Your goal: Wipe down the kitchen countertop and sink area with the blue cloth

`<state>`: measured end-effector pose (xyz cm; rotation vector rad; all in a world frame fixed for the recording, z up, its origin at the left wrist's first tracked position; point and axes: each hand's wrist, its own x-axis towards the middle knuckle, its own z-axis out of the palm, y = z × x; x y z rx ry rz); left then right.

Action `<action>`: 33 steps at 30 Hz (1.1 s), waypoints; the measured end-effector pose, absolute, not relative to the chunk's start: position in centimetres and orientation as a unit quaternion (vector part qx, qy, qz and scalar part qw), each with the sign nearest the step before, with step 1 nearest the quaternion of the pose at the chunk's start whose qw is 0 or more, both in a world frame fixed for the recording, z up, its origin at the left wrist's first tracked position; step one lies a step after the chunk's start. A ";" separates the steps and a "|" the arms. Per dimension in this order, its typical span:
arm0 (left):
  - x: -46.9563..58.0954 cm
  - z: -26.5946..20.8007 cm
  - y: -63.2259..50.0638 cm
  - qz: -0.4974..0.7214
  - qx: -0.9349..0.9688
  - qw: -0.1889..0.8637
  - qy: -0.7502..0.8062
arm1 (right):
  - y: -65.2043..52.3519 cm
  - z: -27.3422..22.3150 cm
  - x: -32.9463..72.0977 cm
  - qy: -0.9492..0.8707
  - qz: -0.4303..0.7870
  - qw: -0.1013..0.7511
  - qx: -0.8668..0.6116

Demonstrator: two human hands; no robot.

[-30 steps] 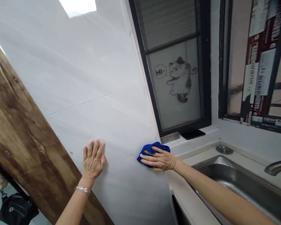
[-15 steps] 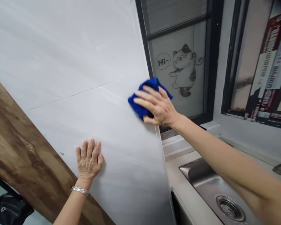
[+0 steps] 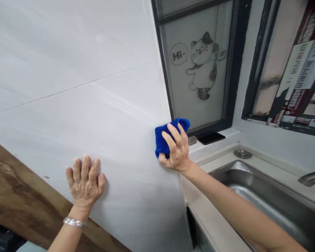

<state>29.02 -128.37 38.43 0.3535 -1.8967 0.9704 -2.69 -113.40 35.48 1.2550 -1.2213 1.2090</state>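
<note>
A bunched blue cloth (image 3: 161,141) is pressed to the white tiled wall (image 3: 115,119) near its right-hand edge. My right hand (image 3: 177,150) grips it, fingers bent over the cloth and thumb at its lower side. Lower and to the left, my left hand (image 3: 85,180) lies flat on the same wall with its fingers stretched out and nothing in it. A silver bracelet (image 3: 75,222) circles my left wrist. One thin seam crosses the wall above both hands.
A wooden-patterned border (image 3: 28,196) runs along the lower left. To the right are a steel sink (image 3: 265,203), a faucet (image 3: 312,178) and a round drain piece (image 3: 243,153). A dark flat object (image 3: 211,138) lies on the sill below the cat-decorated window (image 3: 202,70).
My right hand has moved down along the wall's edge with the blue cloth. The view has shifted, and my left hand stays flat on the wall.
</note>
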 end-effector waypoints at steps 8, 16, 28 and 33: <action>29.0 38.6 -128.5 0.374 0.146 0.471 -0.785 | -113.7 20.6 0.5 -0.544 0.615 0.358 0.445; 29.7 38.4 -129.1 0.388 0.166 0.456 -0.783 | -113.4 10.2 2.1 -0.564 0.790 0.018 0.241; 29.3 38.6 -129.0 0.374 0.178 0.470 -0.780 | -115.1 24.3 -5.9 -0.476 0.789 -0.164 0.352; 29.4 38.6 -129.0 0.379 0.176 0.466 -0.780 | -117.5 33.8 -8.2 -0.404 0.798 -0.142 0.425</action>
